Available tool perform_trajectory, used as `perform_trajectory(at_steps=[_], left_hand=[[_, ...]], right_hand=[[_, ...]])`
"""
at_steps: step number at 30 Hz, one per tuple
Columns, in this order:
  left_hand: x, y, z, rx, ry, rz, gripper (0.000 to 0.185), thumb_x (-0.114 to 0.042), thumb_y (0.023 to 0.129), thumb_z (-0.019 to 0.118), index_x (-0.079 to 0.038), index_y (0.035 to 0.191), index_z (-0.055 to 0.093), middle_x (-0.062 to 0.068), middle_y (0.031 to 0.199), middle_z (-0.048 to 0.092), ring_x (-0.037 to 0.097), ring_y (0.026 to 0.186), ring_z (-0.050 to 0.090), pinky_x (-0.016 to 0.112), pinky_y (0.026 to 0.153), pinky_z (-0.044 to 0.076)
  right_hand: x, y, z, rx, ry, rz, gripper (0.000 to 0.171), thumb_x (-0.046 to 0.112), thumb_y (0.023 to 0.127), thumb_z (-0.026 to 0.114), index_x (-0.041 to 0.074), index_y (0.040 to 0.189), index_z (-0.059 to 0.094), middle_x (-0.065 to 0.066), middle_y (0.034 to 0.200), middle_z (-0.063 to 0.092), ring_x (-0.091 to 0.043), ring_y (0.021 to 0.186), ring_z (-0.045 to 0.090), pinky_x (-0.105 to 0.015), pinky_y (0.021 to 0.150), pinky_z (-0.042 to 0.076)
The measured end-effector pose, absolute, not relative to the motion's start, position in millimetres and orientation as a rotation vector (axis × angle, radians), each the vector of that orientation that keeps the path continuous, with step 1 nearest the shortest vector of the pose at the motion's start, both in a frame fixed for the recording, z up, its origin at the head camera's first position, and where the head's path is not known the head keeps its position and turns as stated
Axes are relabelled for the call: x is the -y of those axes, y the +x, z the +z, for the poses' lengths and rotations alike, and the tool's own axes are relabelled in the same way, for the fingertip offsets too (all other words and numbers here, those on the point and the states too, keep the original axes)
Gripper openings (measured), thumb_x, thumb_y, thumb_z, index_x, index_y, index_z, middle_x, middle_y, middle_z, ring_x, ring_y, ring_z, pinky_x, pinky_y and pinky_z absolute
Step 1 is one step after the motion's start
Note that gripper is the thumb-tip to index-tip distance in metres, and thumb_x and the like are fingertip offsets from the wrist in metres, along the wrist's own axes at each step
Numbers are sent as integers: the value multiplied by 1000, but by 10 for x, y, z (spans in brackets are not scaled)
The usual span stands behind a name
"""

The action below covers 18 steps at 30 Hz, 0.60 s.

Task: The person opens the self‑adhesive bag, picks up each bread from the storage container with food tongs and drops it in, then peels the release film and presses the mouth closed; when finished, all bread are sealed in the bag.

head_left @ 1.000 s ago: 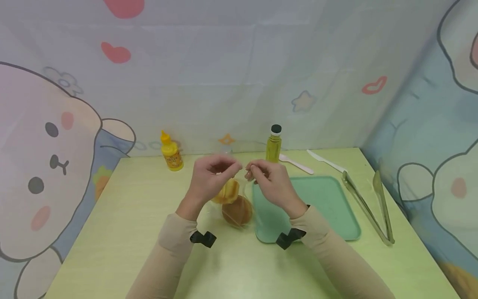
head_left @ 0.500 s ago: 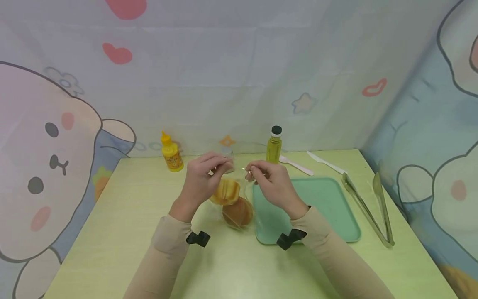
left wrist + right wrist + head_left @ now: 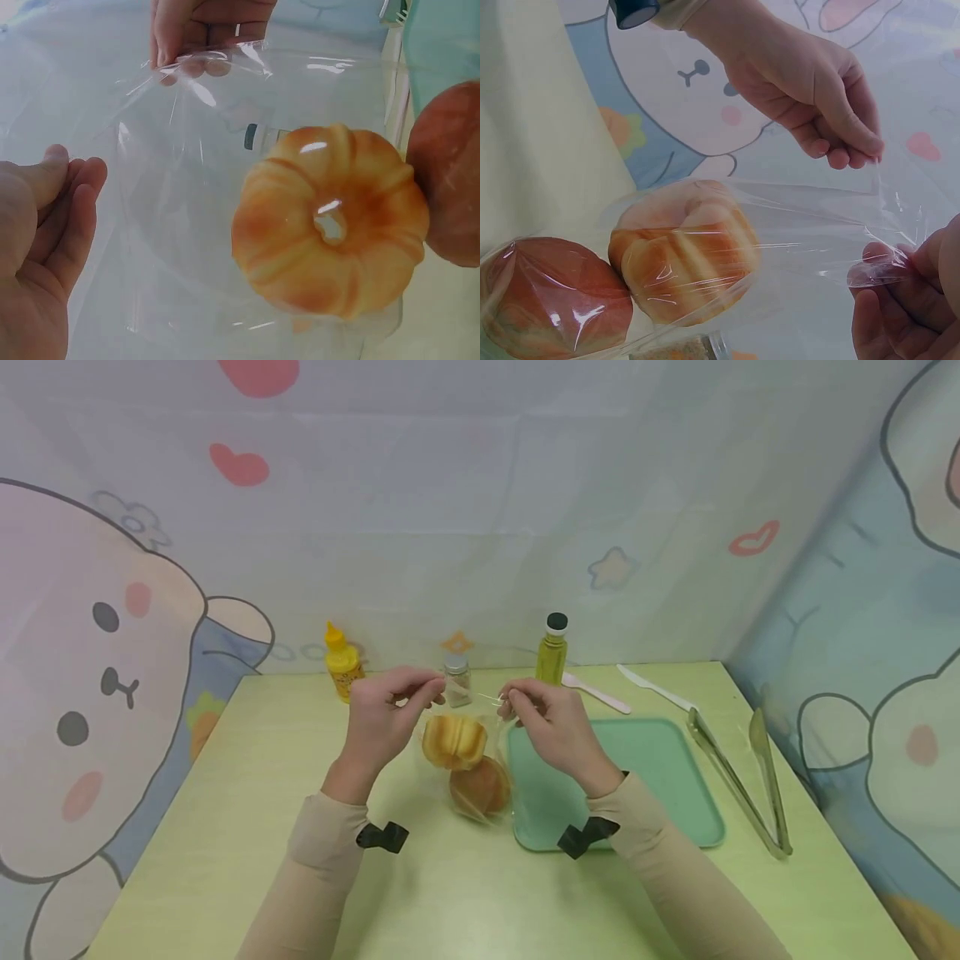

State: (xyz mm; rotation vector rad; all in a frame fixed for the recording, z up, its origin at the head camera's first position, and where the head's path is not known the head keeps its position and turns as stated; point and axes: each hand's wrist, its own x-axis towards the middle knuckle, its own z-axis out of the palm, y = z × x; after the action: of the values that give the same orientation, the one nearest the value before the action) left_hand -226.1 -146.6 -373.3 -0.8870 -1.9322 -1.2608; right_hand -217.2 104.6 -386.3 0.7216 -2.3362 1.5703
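Note:
A clear plastic bag (image 3: 802, 202) hangs from my right hand (image 3: 553, 722), whose thumb and fingers pinch its top edge. Inside it are a golden ring-shaped bread (image 3: 281, 232) and a round brown bun (image 3: 555, 300), one below the other. My left hand (image 3: 382, 714) pinches a thin clear strip (image 3: 876, 174) between thumb and fingertips, left of the bag. That strip stretches across to the bag's edge near my right hand; where exactly it joins is hard to make out.
A green tray (image 3: 645, 777) lies on the table right of the bag, partly behind my right wrist. Metal tongs (image 3: 735, 777), a white knife (image 3: 656, 685) and a pink plastic utensil (image 3: 597, 693) lie around it. A yellow squeeze bottle (image 3: 343, 664), a small jar (image 3: 457, 681) and an oil bottle (image 3: 552, 656) stand behind.
My left hand has moved left, away from my right hand, drawing the clear strip out between them. The right hand and the bag have hardly moved. The small jar has come into view.

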Motion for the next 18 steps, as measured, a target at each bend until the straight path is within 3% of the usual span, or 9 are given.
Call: perform_trajectory(at_steps=[4, 11, 18], left_hand=[[1532, -2252, -3751, 1903, -857, -1409, 13, 11, 87, 79, 2, 96, 81, 16, 85, 78, 20, 73, 77, 24, 73, 62], [1679, -2255, -3757, 1870, -821, -1529, 16, 17, 87, 75, 7, 100, 80, 23, 88, 77, 10, 81, 76, 24, 77, 62], [1877, -2245, -3792, 1944, -742, -1276, 15, 11, 86, 80, 1, 97, 82, 15, 88, 77, 16, 73, 74, 16, 75, 58]], right_hand=[[-1049, -2180, -3873, 2330, 724, 1591, 21, 10, 109, 56, 3, 109, 76, -9, 89, 77, -32, 82, 74, -48, 73, 63], [-1064, -2201, -3891, 2328, 715, 1595, 22, 11, 110, 56, 3, 110, 76, -9, 91, 77, -36, 83, 74, -30, 72, 62], [-1095, -2199, -3868, 2322, 729, 1594, 22, 11, 110, 55, 2, 111, 76, -10, 91, 77, -36, 83, 74, -39, 72, 63]])
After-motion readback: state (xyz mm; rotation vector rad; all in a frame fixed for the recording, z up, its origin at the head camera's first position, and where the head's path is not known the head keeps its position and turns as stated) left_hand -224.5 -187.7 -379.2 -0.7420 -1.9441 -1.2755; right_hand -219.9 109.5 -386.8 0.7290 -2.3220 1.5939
